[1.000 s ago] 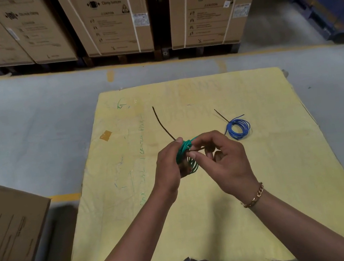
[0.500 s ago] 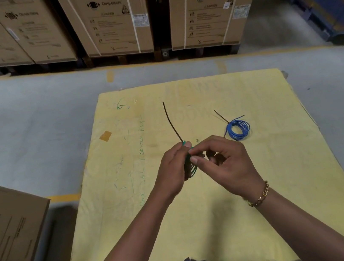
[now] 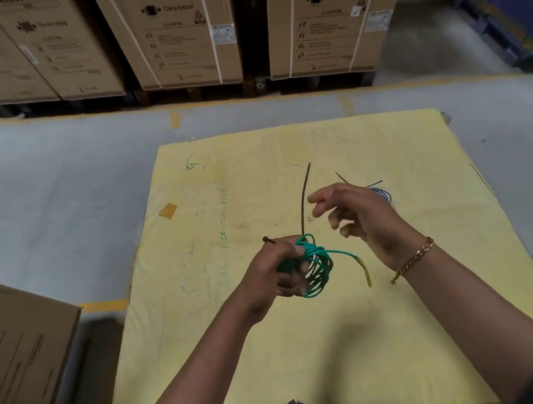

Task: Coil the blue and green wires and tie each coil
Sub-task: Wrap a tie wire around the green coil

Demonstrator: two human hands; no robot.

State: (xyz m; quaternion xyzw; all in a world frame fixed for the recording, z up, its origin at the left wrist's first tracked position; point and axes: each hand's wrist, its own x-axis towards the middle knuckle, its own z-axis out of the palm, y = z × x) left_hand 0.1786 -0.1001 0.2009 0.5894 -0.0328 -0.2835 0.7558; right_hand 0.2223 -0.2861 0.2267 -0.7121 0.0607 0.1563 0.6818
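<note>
In the head view, the yellow table [image 3: 281, 355] fills the middle, with its far edge straight across, its left and right edges slanting outward toward the viewer, and its near edge at the person's lap. Grey floor [image 3: 48, 186] lies open past the far edge up to a row of washing machine boxes [image 3: 177, 31], and 1 carton [image 3: 17, 370] stands close to the near-left corner. Most of the tabletop is bare on the left half and in front of the arms. The left hand [image 3: 269, 275] is held above the table's middle, its fingers curled through and around the green coil [image 3: 318, 270], which stands on edge in the grip. 1 loose end of the coil arcs right and down to a yellowish tip. A thin dark tie [image 3: 304, 196] rises from the coil near the thumb and leans slightly right, while a short dark end pokes out beside the knuckles. The right hand [image 3: 361, 218] hovers just right of the tie, fingers spread and loosely bent, holding nothing and touching nothing that can be seen. The blue coil [image 3: 384, 194] lies on the table behind that hand, partly hidden, well apart from the right edge.
</note>
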